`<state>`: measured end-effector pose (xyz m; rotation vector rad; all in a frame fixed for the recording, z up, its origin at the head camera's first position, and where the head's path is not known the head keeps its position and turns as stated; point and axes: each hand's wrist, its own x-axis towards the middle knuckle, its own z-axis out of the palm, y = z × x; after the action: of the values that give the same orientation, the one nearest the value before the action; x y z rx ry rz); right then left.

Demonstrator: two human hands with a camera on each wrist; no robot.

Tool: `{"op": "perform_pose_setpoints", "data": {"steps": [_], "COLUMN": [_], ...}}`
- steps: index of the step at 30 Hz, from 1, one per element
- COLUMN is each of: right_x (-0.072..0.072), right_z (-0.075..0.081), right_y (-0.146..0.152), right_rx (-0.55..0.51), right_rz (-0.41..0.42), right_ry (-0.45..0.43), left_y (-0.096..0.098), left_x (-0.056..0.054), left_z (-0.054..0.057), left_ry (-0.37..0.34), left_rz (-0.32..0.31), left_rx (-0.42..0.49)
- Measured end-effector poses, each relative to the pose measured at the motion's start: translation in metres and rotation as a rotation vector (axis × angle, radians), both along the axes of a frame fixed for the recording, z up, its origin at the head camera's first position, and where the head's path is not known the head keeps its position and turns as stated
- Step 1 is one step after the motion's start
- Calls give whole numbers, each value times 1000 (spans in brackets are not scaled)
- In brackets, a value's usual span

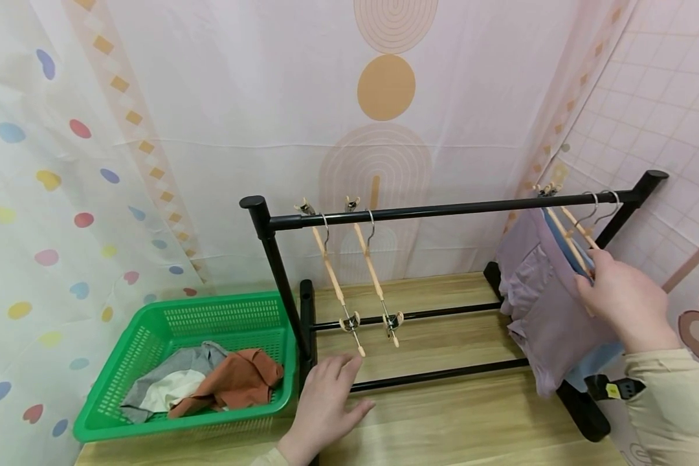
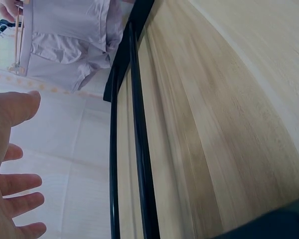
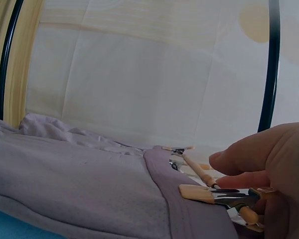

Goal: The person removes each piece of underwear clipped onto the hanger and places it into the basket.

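Note:
My right hand [image 1: 626, 294] is at the rack's right end, gripping the near end of a wooden clip hanger [image 1: 567, 236]. A lavender garment [image 1: 559, 304] with ruffles hangs there, its waistband caught by a wood-tipped clip [image 3: 197, 193] right beside my fingers. Behind it hangs a blue garment [image 1: 597, 362], mostly hidden. My left hand [image 1: 329, 404] hovers with spread, relaxed fingers and holds nothing. Just beyond its fingertips is the near end of a bare clip hanger [image 1: 329, 265]; a second bare hanger [image 1: 369, 262] hangs to its right.
The black rack [image 1: 443, 210] stands on a wood-grain tabletop [image 1: 443, 421], with two low crossbars between its feet. To the left, a green basket [image 1: 151, 310] contains a rust-coloured cloth [image 1: 239, 378], a grey cloth [image 1: 195, 359] and a white cloth [image 1: 175, 388]. Patterned curtains hang behind.

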<state>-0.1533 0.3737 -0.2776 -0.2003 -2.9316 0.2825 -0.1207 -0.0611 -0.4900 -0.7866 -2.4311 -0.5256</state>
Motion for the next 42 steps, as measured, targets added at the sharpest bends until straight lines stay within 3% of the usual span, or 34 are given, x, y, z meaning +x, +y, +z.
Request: {"op": "perform_pose_setpoints", "data": {"steps": [16,26,31,37,42], "right_x": [1,3,3,2,3], "right_z": [-7,-14,-16,-16,-15], "right_y": [4,4,4,1,-3], "right_rx": [5,24,46,60,67], "right_rz": [-44,-70,-34,-26,-19], "right_ry": [49,186,267,293,341], "left_y": [21,31,35,46,54], "left_x": [0,3,2,0,-3], "left_z": [3,5,6,13,19], "left_ry": [-77,-68,-41,-102,-112], "left_rz": [19,-15,-30,-37,-47], "left_rx": [-5,28,51,81,110]}}
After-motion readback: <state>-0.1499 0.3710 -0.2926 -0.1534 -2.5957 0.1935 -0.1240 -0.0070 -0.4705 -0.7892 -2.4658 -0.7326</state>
